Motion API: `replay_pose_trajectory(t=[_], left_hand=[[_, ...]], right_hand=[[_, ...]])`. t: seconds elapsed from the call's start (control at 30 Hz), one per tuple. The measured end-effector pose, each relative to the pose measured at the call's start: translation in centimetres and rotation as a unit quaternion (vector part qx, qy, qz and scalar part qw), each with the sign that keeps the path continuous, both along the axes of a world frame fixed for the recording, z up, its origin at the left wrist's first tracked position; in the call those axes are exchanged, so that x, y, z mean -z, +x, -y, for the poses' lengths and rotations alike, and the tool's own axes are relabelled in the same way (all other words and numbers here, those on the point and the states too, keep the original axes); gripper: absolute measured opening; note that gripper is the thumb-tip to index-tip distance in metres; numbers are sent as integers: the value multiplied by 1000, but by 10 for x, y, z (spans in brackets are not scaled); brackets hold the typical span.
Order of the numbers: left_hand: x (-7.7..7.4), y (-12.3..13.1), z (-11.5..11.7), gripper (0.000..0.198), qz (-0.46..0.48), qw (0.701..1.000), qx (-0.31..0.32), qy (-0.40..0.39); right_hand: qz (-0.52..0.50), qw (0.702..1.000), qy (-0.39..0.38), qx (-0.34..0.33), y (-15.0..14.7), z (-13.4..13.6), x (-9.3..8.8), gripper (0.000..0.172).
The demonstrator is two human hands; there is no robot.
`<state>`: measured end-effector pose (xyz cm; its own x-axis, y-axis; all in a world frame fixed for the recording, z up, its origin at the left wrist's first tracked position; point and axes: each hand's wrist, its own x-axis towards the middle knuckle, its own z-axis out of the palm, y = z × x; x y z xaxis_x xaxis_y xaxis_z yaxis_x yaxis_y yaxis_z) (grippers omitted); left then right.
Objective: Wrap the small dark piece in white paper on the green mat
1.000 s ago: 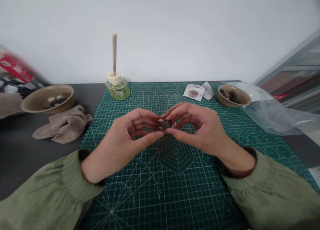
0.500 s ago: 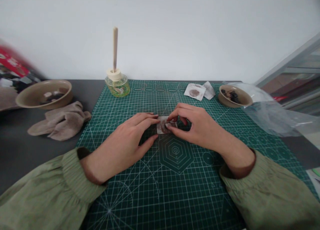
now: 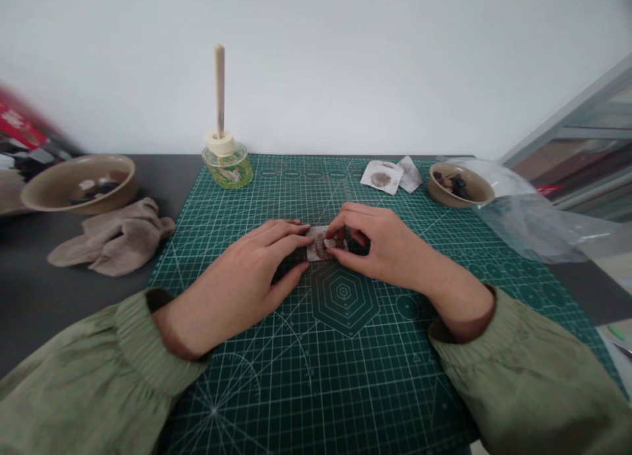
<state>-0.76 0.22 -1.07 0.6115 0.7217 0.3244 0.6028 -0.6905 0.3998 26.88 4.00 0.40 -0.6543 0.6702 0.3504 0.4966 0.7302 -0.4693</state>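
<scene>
Small brown-stained paper packet [image 3: 320, 243] flat on a green cutting mat [image 3: 395, 369], just above the printed hexagon, between both hands. Left hand [image 3: 237, 264]: grip open, fingers flat against the packet's left edge. Right hand [image 3: 382, 244]: grip closed, pinching the packet's right end. At 11 o'clock, a glass jar [image 3: 227, 168] holding an upright wooden stick [image 3: 220, 89]; at 1 o'clock, a stained paper square [image 3: 381, 177]; at 2 o'clock, a ceramic bowl [image 3: 459, 195].
</scene>
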Motion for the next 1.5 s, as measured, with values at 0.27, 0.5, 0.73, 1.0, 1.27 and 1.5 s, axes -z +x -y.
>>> replay_pose_trajectory(t=[0.27,0.5,0.73,1.0,1.27,1.5], left_hand=[[-2,0,-1,38,-14,999,22,24],[-4,1,0,39,-27,998,34,37],[-3,1,1,43,-64,995,39,69],[-2,2,2,46,-93,989,39,105],[-2,2,2,48,-90,990,38,103],[-3,2,2,49,-96,987,46,116]], right_hand=[[6,999,-25,24,-2,-1,3,6],[-3,999,-29,32,-6,-2,6,5],[-3,999,-40,22,-5,-1,5,5],[-16,999,-40,28,-10,1,5,3],[-16,999,-23,24,-12,-2,4,3],[-17,999,-13,33,-10,-4,5,3]])
